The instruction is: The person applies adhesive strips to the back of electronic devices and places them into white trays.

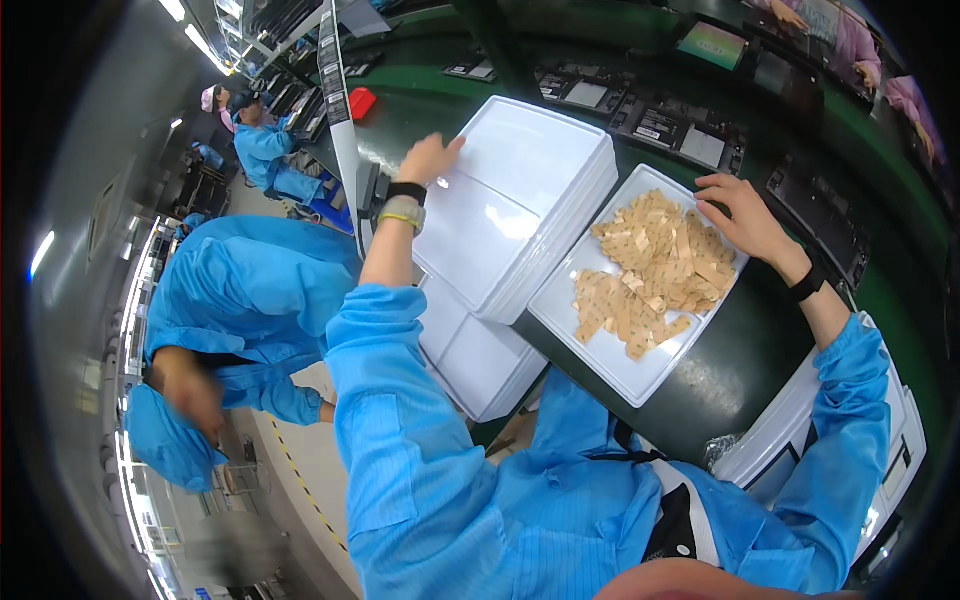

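A stack of white plastic trays (520, 190) stands on the green bench, its top tray divided by a ridge and holding nothing. My left hand (430, 160) is at this stack's left edge, fingers extended; some of them are hidden. Just right of the stack lies a single white tray (640, 388) with a heap of small tan, paper-like pieces (665, 255). By that tray's right rim is my right hand (738, 213), thumb and fingers apart and slightly bent. Whether its fingertips touch the rim, I cannot tell. Neither hand visibly holds anything.
More white trays (475, 350) sit lower, below the stack. Dark flat device parts (660, 125) line the bench beyond the trays, near a lit screen (713, 45). A red object (361, 102) lies at far left. A person in blue (250, 290) bends over close to my left arm.
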`<action>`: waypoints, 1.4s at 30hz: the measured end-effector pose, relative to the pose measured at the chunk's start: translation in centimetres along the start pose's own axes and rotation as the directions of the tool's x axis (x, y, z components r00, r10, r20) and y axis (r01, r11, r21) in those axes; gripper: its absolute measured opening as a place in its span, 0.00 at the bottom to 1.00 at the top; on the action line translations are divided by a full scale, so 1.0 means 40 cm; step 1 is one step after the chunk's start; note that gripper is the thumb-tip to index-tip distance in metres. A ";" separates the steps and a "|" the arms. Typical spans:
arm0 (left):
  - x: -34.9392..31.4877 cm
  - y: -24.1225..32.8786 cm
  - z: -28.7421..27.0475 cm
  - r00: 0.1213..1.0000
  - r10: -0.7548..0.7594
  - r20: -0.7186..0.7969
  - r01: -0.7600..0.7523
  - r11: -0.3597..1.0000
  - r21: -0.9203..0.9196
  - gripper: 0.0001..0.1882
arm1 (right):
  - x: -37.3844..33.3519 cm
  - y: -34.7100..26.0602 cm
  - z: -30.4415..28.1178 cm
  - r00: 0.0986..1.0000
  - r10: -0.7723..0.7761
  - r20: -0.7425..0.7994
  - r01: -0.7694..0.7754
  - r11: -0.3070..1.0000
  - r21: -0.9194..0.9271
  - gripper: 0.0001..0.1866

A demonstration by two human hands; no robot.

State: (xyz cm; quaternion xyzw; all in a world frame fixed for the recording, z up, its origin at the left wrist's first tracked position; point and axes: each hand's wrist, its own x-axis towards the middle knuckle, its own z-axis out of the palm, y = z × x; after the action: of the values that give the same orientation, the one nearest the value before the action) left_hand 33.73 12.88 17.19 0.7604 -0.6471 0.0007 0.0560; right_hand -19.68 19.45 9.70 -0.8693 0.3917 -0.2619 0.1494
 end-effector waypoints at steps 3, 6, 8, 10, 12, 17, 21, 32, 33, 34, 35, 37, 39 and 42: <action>-0.005 -0.083 0.085 0.999 -0.041 0.015 0.043 0.975 -0.220 0.31 | -0.004 -0.002 0.002 1.000 0.001 0.015 -0.001 1.000 -0.014 0.17; 0.005 -0.080 0.100 0.995 -0.021 -0.094 0.010 0.994 -0.112 0.26 | -0.013 0.003 0.004 0.998 0.043 0.035 -0.043 0.999 -0.011 0.17; -0.004 -0.064 0.070 0.993 -0.067 -0.098 0.055 0.992 -0.114 0.25 | -0.020 0.010 0.008 0.999 0.031 0.041 -0.031 0.999 -0.011 0.16; -0.029 -0.048 0.024 0.985 -0.058 -0.165 0.036 0.991 -0.131 0.25 | -0.021 0.017 0.015 1.000 0.012 0.018 -0.012 1.000 -0.018 0.16; -0.056 -0.036 -0.035 0.964 -0.034 -0.266 -0.010 0.986 -0.164 0.25 | -0.017 0.023 0.020 1.000 0.004 0.024 -0.004 1.000 -0.013 0.16; -0.165 -0.058 -0.167 0.889 -0.148 -0.433 -0.028 0.927 -0.374 0.25 | -0.001 0.017 0.024 0.998 -0.053 -0.031 0.054 0.998 0.018 0.14; -0.329 -0.123 -0.189 0.950 -0.183 -0.253 -0.161 0.406 -0.900 0.25 | 0.002 0.006 0.025 0.998 -0.064 -0.015 0.065 0.996 0.054 0.13; -0.945 -0.138 0.090 0.868 -0.488 0.094 0.020 -0.155 -0.988 0.22 | 0.001 0.009 0.040 0.998 -0.061 -0.003 0.060 0.990 0.129 0.12; -0.987 -0.128 0.122 0.826 -0.544 0.150 0.052 -0.192 -0.980 0.21 | 0.002 0.010 0.040 0.997 -0.075 0.010 0.073 0.988 0.133 0.12; -1.031 -0.124 0.146 0.816 -0.576 0.044 -0.027 -0.115 -0.993 0.20 | 0.003 0.010 0.040 0.997 -0.074 0.010 0.072 0.988 0.136 0.12; -1.065 -0.126 0.164 0.809 -0.584 -0.069 -0.116 -0.043 -0.992 0.19 | 0.004 0.010 0.041 0.998 -0.058 0.009 0.056 0.989 0.139 0.12; -1.108 -0.148 0.193 0.752 -0.657 -0.045 -0.048 0.013 -0.999 0.18 | 0.003 0.010 0.043 1.000 -0.024 0.019 0.021 0.990 0.137 0.13; -1.140 -0.159 0.234 0.721 -0.692 -0.019 0.004 0.032 -0.999 0.18 | 0.001 0.010 0.045 0.998 -0.056 0.009 0.054 0.988 0.144 0.13; -1.166 -0.155 0.318 0.691 -0.722 0.024 0.123 0.085 -0.989 0.18 | -0.002 0.010 0.043 0.998 -0.032 0.053 0.022 0.985 0.173 0.12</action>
State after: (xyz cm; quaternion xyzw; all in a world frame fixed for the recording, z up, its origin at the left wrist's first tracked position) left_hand 31.35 58.64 0.58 0.6906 -0.2034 -0.2187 0.6587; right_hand -18.97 19.37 8.07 -0.8652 0.3515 -0.2727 0.2315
